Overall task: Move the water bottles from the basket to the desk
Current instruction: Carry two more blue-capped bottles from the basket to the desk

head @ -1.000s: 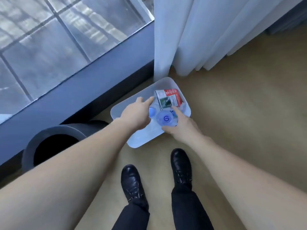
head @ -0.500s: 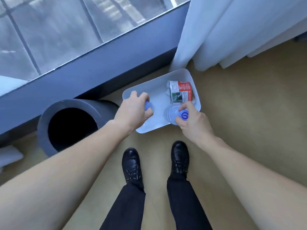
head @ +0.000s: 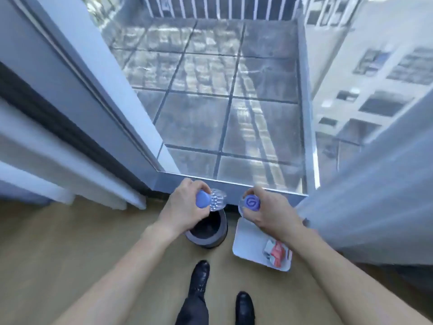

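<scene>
Fingers (head: 206, 191) of the left hand (head: 185, 207) are clamped on the neck of one bottle (head: 216, 200), just below its blue cap (head: 202, 200). The clear, dimpled body points toward the upper centre of the frame. Fingers (head: 260, 193) of the right hand (head: 271, 212) are clamped on a second bottle (head: 243, 208) just under its cap (head: 251, 202), which faces the camera and bears a swirl mark. Gripping at the neck likely leaves the wrist free to carry each bottle hanging, one per hand, so both travel in a single trip.

Both bottles are held in the air at centre frame, clear of the basket (head: 246, 240), which lies on the floor (head: 70, 242) at lower right. The basket holds only a red-and-white carton (head: 276, 252); by that evidence the pick-up step is done and the carry to the bench is what remains.

A dark bin (head: 210, 233) stands on the floor just left of the basket, below the left hand. Two black shoes (head: 199, 275) show at the bottom edge. A curtain (head: 375, 195) fills the right side; a window (head: 222, 102) onto a tiled balcony fills the upper centre.

Limits of the view:
- No bench is in the frame; its direction cannot be told.
- The right hand covers most of the second bottle's body; fill level cannot be told.
- The curtain overlaps the basket's right edge.
- The carton's print is too blurred to read.
- Motion blur softens the frame edges.
</scene>
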